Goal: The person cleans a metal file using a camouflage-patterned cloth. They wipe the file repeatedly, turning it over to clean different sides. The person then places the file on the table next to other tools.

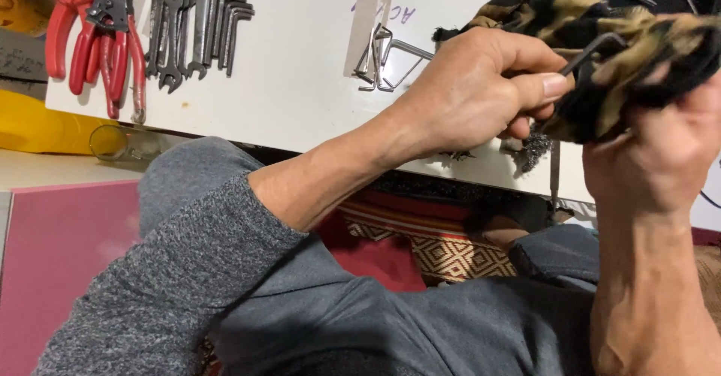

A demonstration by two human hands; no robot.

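Fingers of my left hand (481,94) pinch a hex key (593,51) while my right hand (668,143) grips the mottled cloth (631,53) around it, wiping apparently unfinished, other keys (383,60) waiting on the white board (300,60).

Right hand (668,143) blurred, fingers buried in black-and-tan cloth (623,60), itself cut off by the right edge. Hex key (593,51) mostly hidden inside left hand (473,90) and cloth. Red pliers (71,30) cropped at the top edge.
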